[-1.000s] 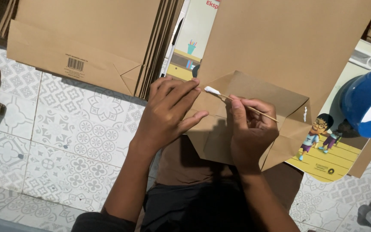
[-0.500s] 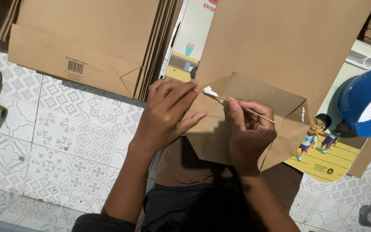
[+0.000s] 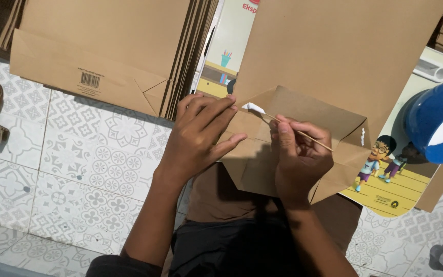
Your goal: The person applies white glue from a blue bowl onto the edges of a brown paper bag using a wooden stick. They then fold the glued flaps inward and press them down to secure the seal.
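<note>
Patterned floor tiles (image 3: 78, 169) under; left hand (image 3: 198, 138) pressed flat on light, creasable brown paper bag (image 3: 303, 149) at centre, right hand (image 3: 298, 159) pinched shut on thin glue stick (image 3: 270, 117), pointing 10 o'clock; pin the folds.

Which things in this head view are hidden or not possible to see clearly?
- Brown paper bag: its folded bottom partly hidden by left hand and right hand.
- Thin stick: its middle hidden inside right hand.
- Blue container: cut by right edge.
- Bag stack: cut by top edge.
</note>
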